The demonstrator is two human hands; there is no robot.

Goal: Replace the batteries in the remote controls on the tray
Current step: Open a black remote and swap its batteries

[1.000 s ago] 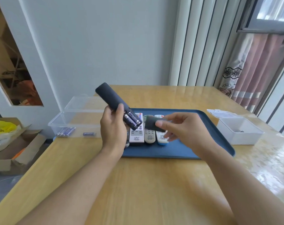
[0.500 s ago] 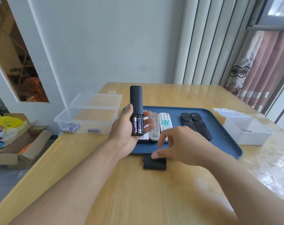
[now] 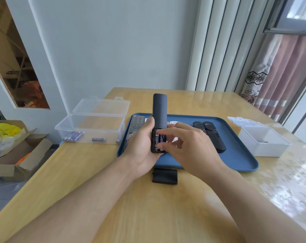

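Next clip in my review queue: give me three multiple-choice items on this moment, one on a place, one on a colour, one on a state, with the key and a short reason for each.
1. Where does the battery cover lie?
A. On the table, just in front of the tray
B. Inside the clear box
C. In the right hand

2. What colour is the tray?
A. White
B. Blue
C. Red

3. What state is the held remote in?
A. Cover on
B. Open, compartment empty
C. Open, batteries inside

Key:
1 A: the black cover rests on the wood at the tray's near edge.
2 B: its rim and floor are dark blue.
3 C: the left hand holds the remote back-up, two cells show in the open compartment, and the right hand has its fingertips on them.
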